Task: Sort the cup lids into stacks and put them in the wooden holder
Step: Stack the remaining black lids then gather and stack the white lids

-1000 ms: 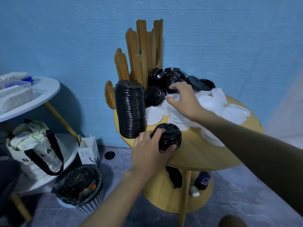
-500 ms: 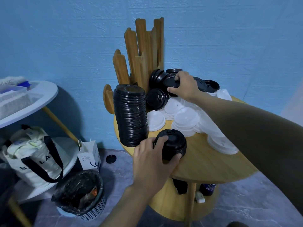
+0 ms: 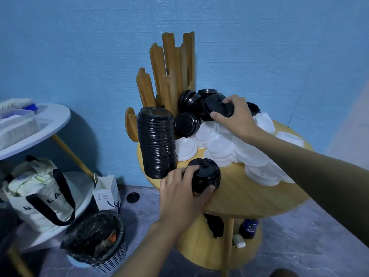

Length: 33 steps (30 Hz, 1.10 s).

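At the lower centre of the frame, a person's left hand curls round a short stack of black lids on the near edge of the round table. The fingers sit over the top and the thumb presses against the side, apparently to steady the stack while more lids are added.

Just left of it rises a tall stack of black lids, close against the low front posts of the holder. Whether it sits inside a slot cannot be told.

Right of centre, loose white lids overlap in a heap across the tabletop, unsorted and none of them stacked.

Past them, the right hand reaches over the white heap into the black pile at the holder's foot. It pinches one black lid by the rim, thumb below and fingers over the far edge — a grip suited to lifting it free without dragging its neighbours.

The job looks to be mid-way: black lids are being collected first and the white ones are untouched. The holder's tall slats stand bare against the blue wall in the upper centre.

The pinched lid probably belongs on the short stack, dome up to nest with the others.

On the floor left of the table lies one stray lid — easy to overlook.
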Motion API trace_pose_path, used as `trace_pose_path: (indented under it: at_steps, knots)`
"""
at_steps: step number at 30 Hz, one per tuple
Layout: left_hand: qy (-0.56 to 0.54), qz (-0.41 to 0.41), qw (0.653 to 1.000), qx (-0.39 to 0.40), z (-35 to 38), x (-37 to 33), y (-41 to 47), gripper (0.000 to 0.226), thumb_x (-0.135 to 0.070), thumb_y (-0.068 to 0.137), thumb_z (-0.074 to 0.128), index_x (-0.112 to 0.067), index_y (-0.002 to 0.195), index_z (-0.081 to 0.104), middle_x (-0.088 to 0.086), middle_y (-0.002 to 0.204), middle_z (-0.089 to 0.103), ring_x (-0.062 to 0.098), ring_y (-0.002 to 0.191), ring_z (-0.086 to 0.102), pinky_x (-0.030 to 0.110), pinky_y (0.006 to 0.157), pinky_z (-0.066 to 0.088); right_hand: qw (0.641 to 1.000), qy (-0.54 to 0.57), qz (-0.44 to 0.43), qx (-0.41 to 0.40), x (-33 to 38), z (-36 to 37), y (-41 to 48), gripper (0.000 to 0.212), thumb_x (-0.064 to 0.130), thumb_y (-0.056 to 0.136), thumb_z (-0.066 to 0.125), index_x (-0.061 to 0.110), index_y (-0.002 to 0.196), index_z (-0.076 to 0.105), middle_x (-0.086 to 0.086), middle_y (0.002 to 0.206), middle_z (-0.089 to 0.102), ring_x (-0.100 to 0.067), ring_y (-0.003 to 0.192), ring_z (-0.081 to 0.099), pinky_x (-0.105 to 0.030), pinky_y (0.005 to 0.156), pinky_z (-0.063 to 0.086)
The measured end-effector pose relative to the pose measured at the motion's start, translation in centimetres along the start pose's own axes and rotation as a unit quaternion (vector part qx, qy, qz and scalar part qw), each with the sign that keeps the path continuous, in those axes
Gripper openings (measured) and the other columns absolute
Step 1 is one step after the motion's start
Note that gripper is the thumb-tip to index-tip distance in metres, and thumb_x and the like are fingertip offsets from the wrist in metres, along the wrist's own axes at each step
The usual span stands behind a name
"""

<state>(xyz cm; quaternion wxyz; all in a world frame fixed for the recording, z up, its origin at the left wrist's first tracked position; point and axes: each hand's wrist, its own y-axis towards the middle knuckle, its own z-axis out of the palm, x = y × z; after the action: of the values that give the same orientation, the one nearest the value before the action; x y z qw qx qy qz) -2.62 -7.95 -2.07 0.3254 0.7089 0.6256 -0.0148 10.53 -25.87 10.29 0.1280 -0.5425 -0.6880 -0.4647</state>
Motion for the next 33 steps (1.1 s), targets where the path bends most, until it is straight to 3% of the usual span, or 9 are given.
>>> trace_pose_path:
  at_steps: [3,6,10,13,19,25,29,33]
  knots:
    - [-0.003,-0.001,1.000,0.007,-0.3,-0.1,-0.1,0.070,-0.081,0.079,0.033,-0.043,0.137,0.041,-0.020,0.129,0.052,0.008,0.124,0.043,0.026,0.103,0.023,0.999,0.043,-0.020,0.016,0.9,-1.6,-4.3,0.038,0.029,0.081,0.075,0.021,0.110,0.051,-0.001,0.117,0.049,-0.012,0.106,0.049,-0.020,0.091,0.039]
    - [-0.025,-0.013,1.000,0.007,-0.5,-0.3,-0.1,0.070,-0.073,0.082,0.053,-0.038,0.140,0.037,-0.016,0.131,0.053,0.009,0.127,0.043,0.027,0.105,0.025,0.996,0.065,-0.033,0.041,1.5,-2.3,-9.0,0.035,0.026,0.081,0.076,0.023,0.109,0.054,0.004,0.115,0.053,-0.004,0.102,0.051,-0.013,0.087,0.039]
    - [-0.051,-0.045,0.998,0.012,-0.9,-0.6,-0.2,0.087,-0.070,0.080,0.062,-0.027,0.147,0.028,-0.005,0.133,0.054,0.017,0.126,0.046,0.029,0.104,0.026,0.996,0.032,-0.032,0.082,1.5,-1.2,-13.5,0.031,0.027,0.080,0.075,0.024,0.104,0.056,0.006,0.109,0.053,-0.005,0.099,0.049,-0.010,0.082,0.037]
    - [-0.062,-0.054,0.996,0.020,-1.0,-0.6,-0.2,0.099,-0.069,0.080,0.063,-0.019,0.153,0.020,0.001,0.133,0.055,0.021,0.127,0.047,0.032,0.108,0.026,0.993,-0.001,-0.023,0.120,0.6,0.5,-14.9,0.031,0.033,0.082,0.073,0.027,0.107,0.057,0.008,0.112,0.052,-0.004,0.102,0.047,-0.016,0.083,0.037]
    - [-0.096,-0.062,0.993,0.034,-1.4,-0.8,-0.2,0.100,-0.062,0.082,0.066,-0.020,0.156,0.014,0.003,0.137,0.052,0.021,0.130,0.044,0.032,0.111,0.023,0.983,-0.054,-0.014,0.176,0.7,1.9,-14.2,0.037,0.040,0.088,0.064,0.024,0.122,0.060,0.005,0.123,0.053,-0.010,0.108,0.051,-0.021,0.087,0.039]
    - [-0.087,-0.039,0.995,0.022,-1.4,-0.7,-0.1,0.095,-0.059,0.082,0.069,-0.028,0.155,0.018,-0.004,0.137,0.054,0.018,0.130,0.044,0.034,0.110,0.027,0.971,-0.102,-0.004,0.218,1.3,1.7,-13.0,0.039,0.043,0.088,0.063,0.026,0.123,0.060,-0.001,0.121,0.048,-0.018,0.104,0.054,-0.032,0.090,0.046]
    - [-0.052,-0.004,0.999,0.006,-1.0,-0.3,-0.1,0.073,-0.063,0.082,0.063,-0.041,0.145,0.032,-0.013,0.129,0.056,0.012,0.126,0.046,0.029,0.102,0.026,0.959,-0.136,-0.029,0.248,1.8,1.3,-12.6,0.033,0.046,0.089,0.061,0.029,0.117,0.061,-0.002,0.111,0.046,-0.018,0.096,0.053,-0.035,0.084,0.048]
    - [-0.050,0.002,0.999,-0.005,-0.7,-0.2,-0.1,0.063,-0.068,0.082,0.059,-0.042,0.137,0.040,-0.018,0.123,0.057,0.008,0.122,0.047,0.033,0.103,0.030,0.953,-0.131,-0.078,0.263,2.2,0.4,-11.0,0.021,0.048,0.092,0.055,0.030,0.094,0.065,-0.001,0.094,0.058,-0.015,0.082,0.055,-0.038,0.075,0.048]
